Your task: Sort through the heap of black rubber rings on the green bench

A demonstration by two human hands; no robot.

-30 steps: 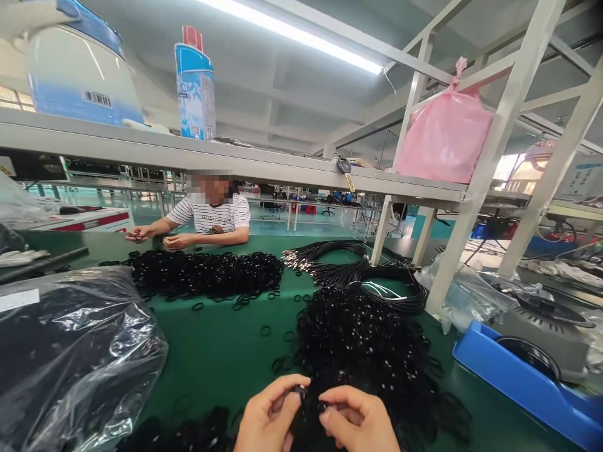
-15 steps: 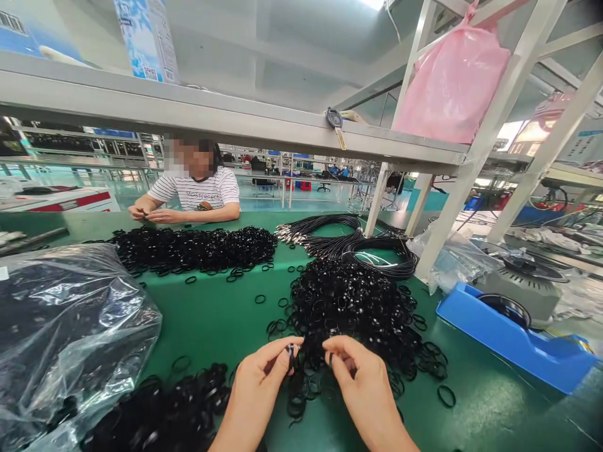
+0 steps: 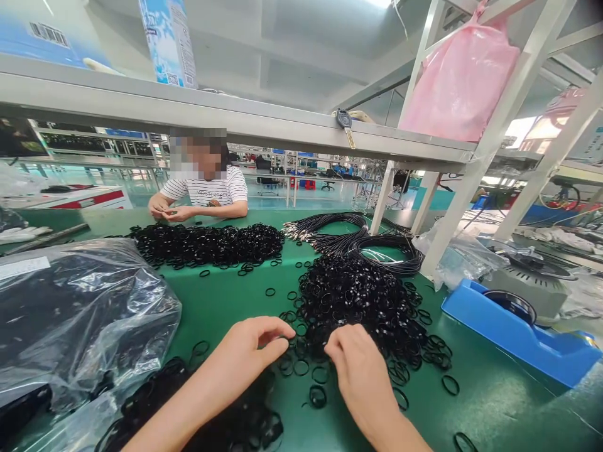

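Observation:
My right hand (image 3: 360, 370) rests at the near edge of a heap of black rubber rings (image 3: 353, 307), its fingertips among them and partly hidden. My left hand (image 3: 247, 351) hovers just left of that heap, fingers curled, with no held item visible. Loose rings (image 3: 318, 395) lie scattered on the green work mat (image 3: 226, 301) between my hands. A second heap of rings (image 3: 235, 427) sits under my left forearm. A third heap (image 3: 207, 243) lies farther along the mat.
A bundle of black cables with metal ends (image 3: 362, 245) lies behind the heap. A clear bag of dark goods (image 3: 80, 320) is at left, a blue tape dispenser (image 3: 513, 329) at right. Across the bench sits a co-worker in a striped shirt (image 3: 205, 191), under a metal shelf (image 3: 188, 107).
My hands were pinching something small together; now they have come apart, with the fingers loosened and lowered toward the rings. The view has shifted slightly.

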